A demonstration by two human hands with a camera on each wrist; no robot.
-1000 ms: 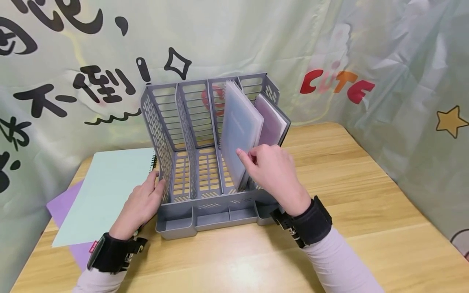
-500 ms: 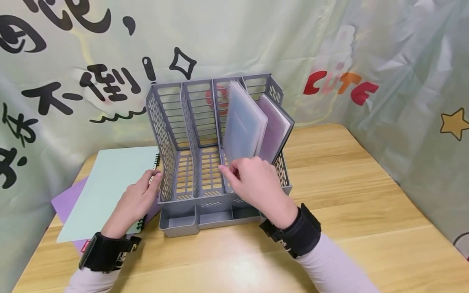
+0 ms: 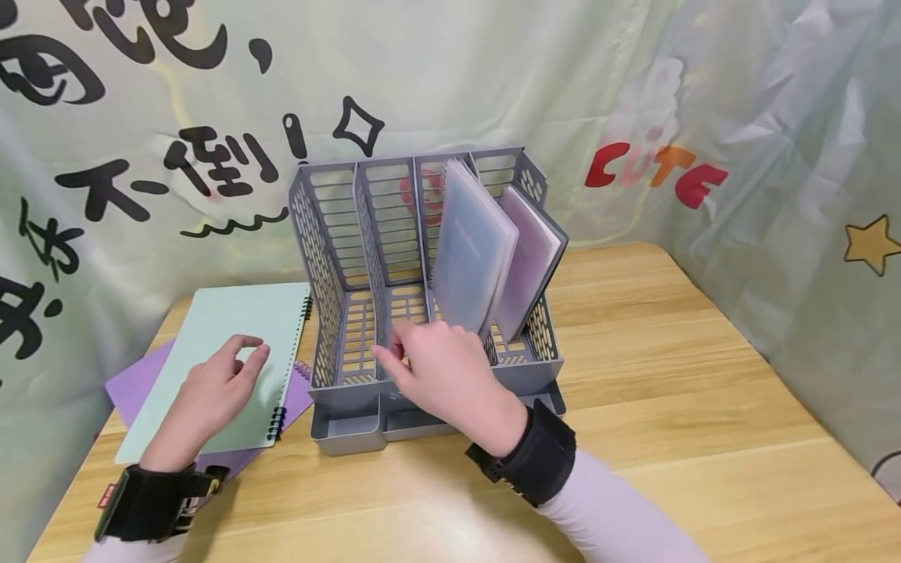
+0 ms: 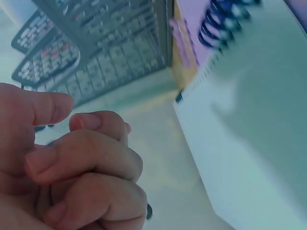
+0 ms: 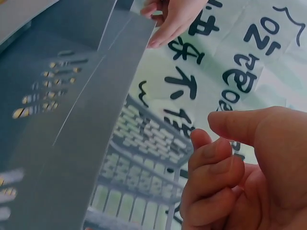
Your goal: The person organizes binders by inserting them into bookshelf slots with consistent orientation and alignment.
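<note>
My left hand [image 3: 214, 391] hovers over a pale green spiral notebook [image 3: 232, 320], its fingers loosely curled around nothing, as the left wrist view also shows. Under that notebook lies a purple notebook [image 3: 134, 383] with its corners sticking out. My right hand [image 3: 446, 375] hangs loosely curled above the front of a grey desk file organizer [image 3: 345, 399], holding nothing. In the organizer's right part a blue-covered spiral notebook [image 3: 468, 250] stands upright. To its right a purple-covered notebook [image 3: 521, 258] leans with a dark one [image 3: 556, 258] behind it.
Shallow trays [image 3: 348, 428] run along the organizer's front. A wooden table [image 3: 647, 367] carries everything, its right part extending beyond the organizer. Behind hangs a printed cloth [image 3: 457, 70] with black lettering.
My left hand has left the organizer's left side and moved left over the green notebook. My right hand has moved left and down from the blue notebook, which stays standing.
</note>
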